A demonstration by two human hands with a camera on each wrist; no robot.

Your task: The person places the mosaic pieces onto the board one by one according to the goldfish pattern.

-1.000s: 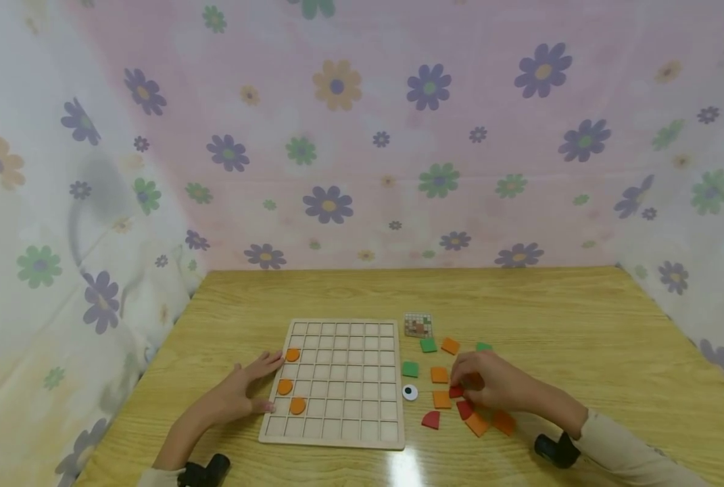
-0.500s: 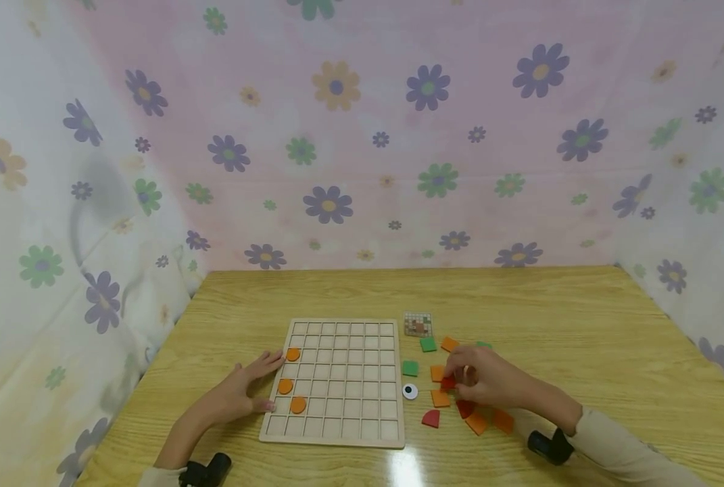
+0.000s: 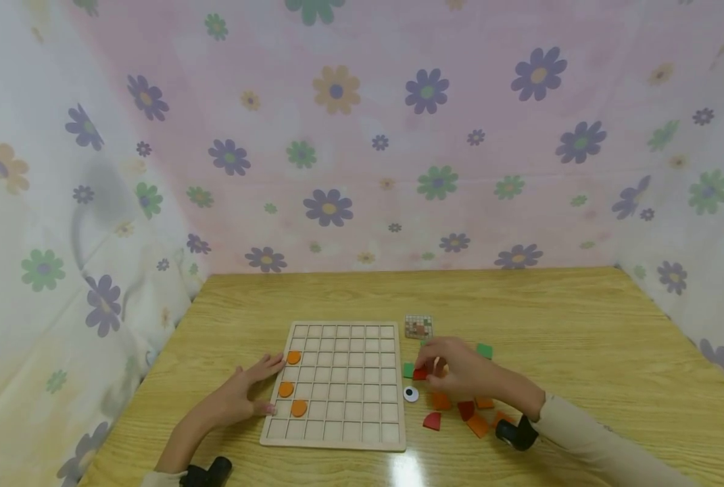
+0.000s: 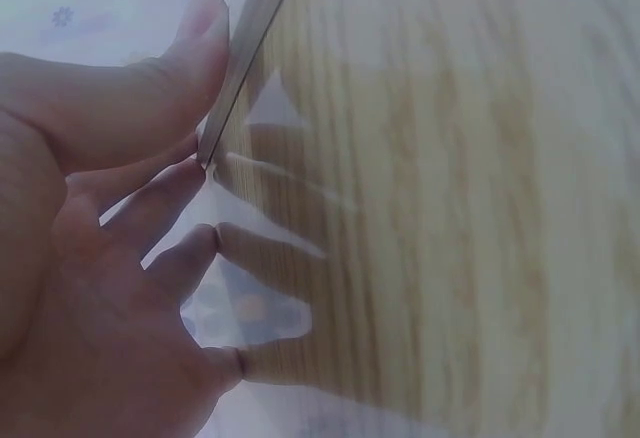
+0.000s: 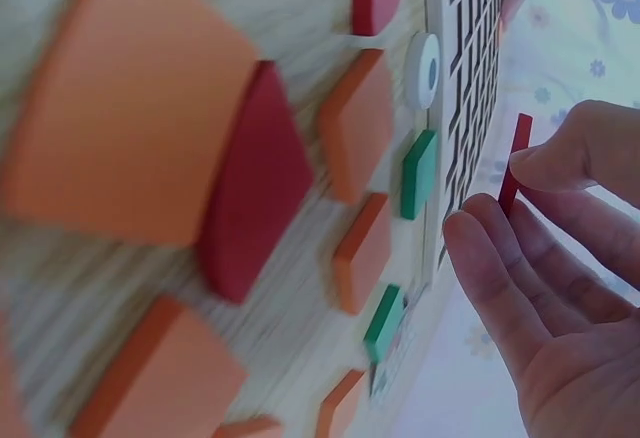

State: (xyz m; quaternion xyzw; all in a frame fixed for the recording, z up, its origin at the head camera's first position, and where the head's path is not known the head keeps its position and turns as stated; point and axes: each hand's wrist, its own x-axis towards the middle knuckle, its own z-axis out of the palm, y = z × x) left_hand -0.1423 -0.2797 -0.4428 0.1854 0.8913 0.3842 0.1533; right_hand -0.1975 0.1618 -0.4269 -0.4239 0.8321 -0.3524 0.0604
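Thumb and fingertips of my right hand [image 3: 462,368] pinch a thin red tile [image 5: 516,158], raised a little to the right of the wooden grid board [image 3: 332,444]. In the head view this tile [image 3: 420,374] partly overlaps a green square tile [image 3: 407,370]. My left hand [image 3: 236,396] rests at the board's left side, fingers spread, with thumb and fingertips at its edge. The left wrist view shows the thumb [image 4: 205,48] against that edge. Three orange discs lie in cells on the left, one of them the upper disc [image 3: 293,357].
Right of the board lie a white eye disc [image 3: 410,393], a red quarter-round tile [image 3: 432,421], another red tile [image 3: 466,410] and several orange squares [image 3: 477,425]. A small printed grid card [image 3: 419,326] and a green tile [image 3: 485,350] lie farther back. Flowered cloth [image 3: 362,135] surrounds the table.
My right hand has moved left from among the loose tiles toward the board, carrying the red tile. The left hand has stayed at the board's edge.
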